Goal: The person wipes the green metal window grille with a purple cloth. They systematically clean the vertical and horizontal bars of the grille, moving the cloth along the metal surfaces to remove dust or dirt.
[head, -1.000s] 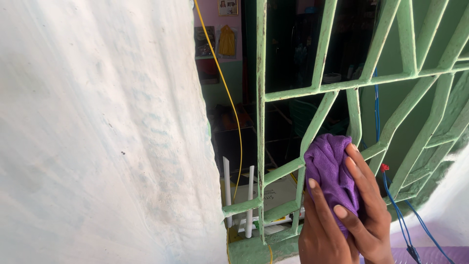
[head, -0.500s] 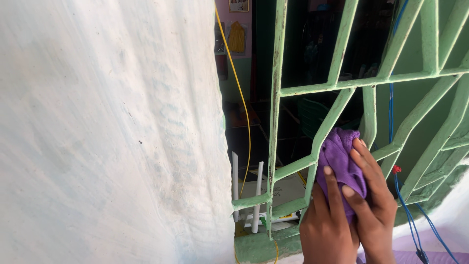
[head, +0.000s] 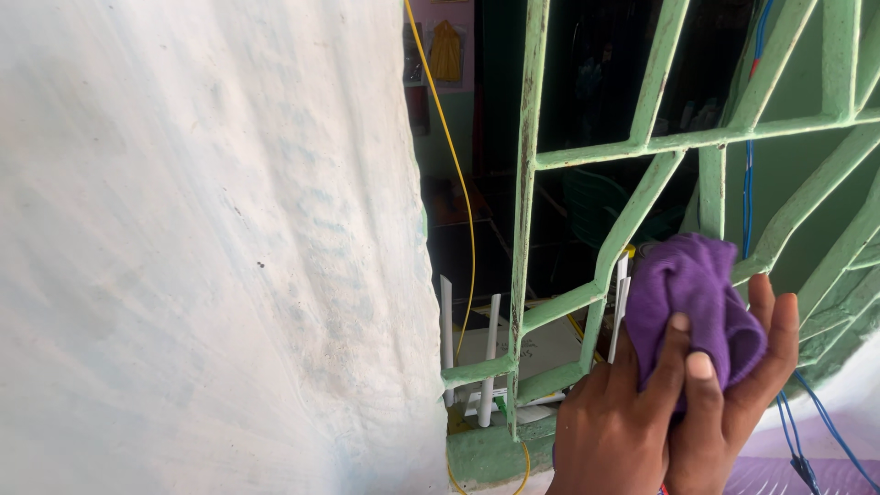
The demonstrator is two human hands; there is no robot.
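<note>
Hands (head: 678,403) pressing purple cloth (head: 692,298) against green window grille (head: 642,147), white wall (head: 202,247) left

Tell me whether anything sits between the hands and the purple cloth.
Nothing visible does. Both the left hand and the right hand already press directly on the purple cloth, which lies against the green grille.

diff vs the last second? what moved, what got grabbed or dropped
Both hands, left hand and right hand, slid the purple cloth rightward along the green window grille, off the slanted bar toward the upright bar; white antennas now show beside the cloth. Nothing was grabbed or dropped: both keep the same grip on it. The yellow cable, blue wires and white wall look unchanged.
</note>
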